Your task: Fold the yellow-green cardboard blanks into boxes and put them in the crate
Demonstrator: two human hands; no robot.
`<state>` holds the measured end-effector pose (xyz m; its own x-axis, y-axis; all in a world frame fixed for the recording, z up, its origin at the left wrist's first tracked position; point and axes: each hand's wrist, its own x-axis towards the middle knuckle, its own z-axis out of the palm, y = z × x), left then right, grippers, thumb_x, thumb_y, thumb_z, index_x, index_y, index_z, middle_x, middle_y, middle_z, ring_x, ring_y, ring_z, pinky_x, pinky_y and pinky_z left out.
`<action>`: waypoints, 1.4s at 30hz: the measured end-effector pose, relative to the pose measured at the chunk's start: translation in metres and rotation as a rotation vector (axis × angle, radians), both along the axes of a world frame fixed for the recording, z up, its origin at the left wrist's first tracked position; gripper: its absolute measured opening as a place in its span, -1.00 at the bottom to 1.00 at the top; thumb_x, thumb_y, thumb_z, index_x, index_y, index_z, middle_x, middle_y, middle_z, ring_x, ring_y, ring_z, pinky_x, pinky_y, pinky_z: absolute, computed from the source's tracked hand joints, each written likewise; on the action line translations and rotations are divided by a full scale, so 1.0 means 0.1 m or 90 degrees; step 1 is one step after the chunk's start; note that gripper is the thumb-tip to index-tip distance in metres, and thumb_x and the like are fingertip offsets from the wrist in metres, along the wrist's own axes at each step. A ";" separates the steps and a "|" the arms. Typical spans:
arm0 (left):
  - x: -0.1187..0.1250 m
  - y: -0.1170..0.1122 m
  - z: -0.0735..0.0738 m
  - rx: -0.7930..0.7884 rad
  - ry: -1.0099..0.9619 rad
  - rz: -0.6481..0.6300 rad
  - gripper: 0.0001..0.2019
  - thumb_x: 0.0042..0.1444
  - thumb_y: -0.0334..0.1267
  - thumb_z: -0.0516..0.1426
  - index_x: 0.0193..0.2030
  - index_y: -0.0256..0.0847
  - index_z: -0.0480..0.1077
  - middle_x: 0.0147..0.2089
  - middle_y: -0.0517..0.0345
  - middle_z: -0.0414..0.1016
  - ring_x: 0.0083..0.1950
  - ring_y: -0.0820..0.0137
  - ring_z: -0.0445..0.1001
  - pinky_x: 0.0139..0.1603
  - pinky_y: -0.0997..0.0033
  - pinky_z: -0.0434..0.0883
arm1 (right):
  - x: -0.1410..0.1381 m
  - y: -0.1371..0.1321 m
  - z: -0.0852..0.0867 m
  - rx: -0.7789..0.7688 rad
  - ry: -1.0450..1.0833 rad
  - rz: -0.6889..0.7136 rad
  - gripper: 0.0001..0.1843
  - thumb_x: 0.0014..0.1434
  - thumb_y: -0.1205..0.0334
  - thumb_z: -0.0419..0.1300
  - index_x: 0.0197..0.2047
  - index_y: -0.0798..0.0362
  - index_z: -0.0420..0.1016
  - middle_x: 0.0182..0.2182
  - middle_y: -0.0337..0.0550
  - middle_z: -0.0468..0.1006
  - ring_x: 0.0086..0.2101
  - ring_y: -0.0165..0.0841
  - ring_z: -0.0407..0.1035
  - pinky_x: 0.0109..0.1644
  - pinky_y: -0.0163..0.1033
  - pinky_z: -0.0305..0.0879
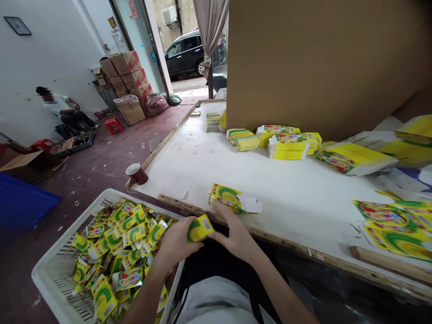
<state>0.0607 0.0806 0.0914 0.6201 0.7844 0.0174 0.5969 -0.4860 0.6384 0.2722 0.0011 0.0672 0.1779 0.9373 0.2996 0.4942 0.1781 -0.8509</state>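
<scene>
My left hand (pixel 178 243) is closed around a small yellow and green box (pixel 200 228), which it holds over the table's near edge. A barcode shows on the box's end. My right hand (pixel 234 230) has its thumb and fingers spread apart. Its thumb is at the box's lower right corner, while its fingertips reach a small stack of flattened yellow cartons (pixel 227 196) on the white table (pixel 297 193). White flaps stick out from that stack's right side. Left of my hands, a white plastic basket (pixel 47 265) holds many folded yellow boxes.
Bundles of flat cartons (pixel 288 146) line a brown board (pixel 313 63) at the table's back. More carton sheets (pixel 398 225) and a wooden strip (pixel 388 263) lie to the right. A mug (pixel 137 174) stands at the left corner. A person (pixel 64 108) sits far left.
</scene>
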 end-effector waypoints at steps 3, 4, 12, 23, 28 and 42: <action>-0.45 0.21 0.03 0.026 0.235 0.100 -0.36 -0.28 -0.16 0.41 0.05 -0.15 0.47 0.09 -0.14 0.56 0.19 -0.12 0.43 0.23 -0.01 0.27 | 0.30 0.15 -0.20 -0.009 -0.126 -0.231 -0.31 0.16 0.19 0.26 0.33 0.08 0.21 0.23 0.19 0.38 0.22 0.02 0.26 0.28 0.22 0.19; -0.57 0.26 0.04 0.028 0.281 0.129 -0.34 -0.27 -0.13 0.40 0.07 -0.18 0.46 0.14 -0.20 0.53 0.24 -0.15 0.39 0.26 -0.03 0.24 | 0.41 0.19 -0.26 -0.044 -0.178 -0.247 -0.36 0.17 0.23 0.24 0.30 0.11 0.26 0.12 0.21 0.49 0.14 0.05 0.35 0.21 0.22 0.25; -0.10 0.10 -0.26 -0.203 -0.096 0.074 -0.40 -0.04 -0.08 0.32 0.18 -0.09 0.39 0.06 -0.03 0.59 0.12 0.11 0.53 0.21 0.04 0.36 | 0.51 0.23 -0.35 -0.039 -0.295 -0.275 -0.56 0.17 0.34 0.14 0.14 0.06 0.35 -0.14 0.06 0.55 -0.14 -0.05 0.44 -0.04 0.06 0.37; 1.02 -0.03 -0.57 -0.535 -0.638 0.210 -0.35 -0.13 -0.02 0.42 0.07 -0.19 0.32 -0.07 0.03 0.57 -0.03 0.29 0.57 0.04 0.24 0.45 | 0.38 0.20 -0.42 0.012 -0.198 -0.207 -0.54 0.14 0.41 0.09 0.14 0.05 0.32 -0.18 0.02 0.47 -0.16 -0.08 0.43 -0.04 0.10 0.43; 1.02 -0.06 -0.50 -0.537 -0.618 0.234 -0.59 -0.05 0.00 0.36 -0.23 -0.30 0.45 -0.35 0.13 0.57 -0.36 0.38 0.55 -0.20 0.33 0.48 | 0.25 0.07 -0.27 0.024 -0.143 -0.176 -0.48 0.11 0.46 0.11 0.14 0.00 0.29 -0.09 0.04 0.41 -0.09 -0.07 0.38 0.05 0.19 0.38; 0.78 -0.19 -0.36 -0.304 -0.679 0.105 -0.56 0.08 0.13 0.24 -0.11 -0.22 0.54 0.01 -0.06 0.58 0.15 0.09 0.48 0.17 0.18 0.44 | -0.24 -0.14 0.03 -0.030 0.441 0.063 -0.28 0.09 0.12 0.33 0.27 -0.07 0.18 -0.24 -0.15 0.50 -0.27 -0.31 0.43 -0.13 -0.14 0.43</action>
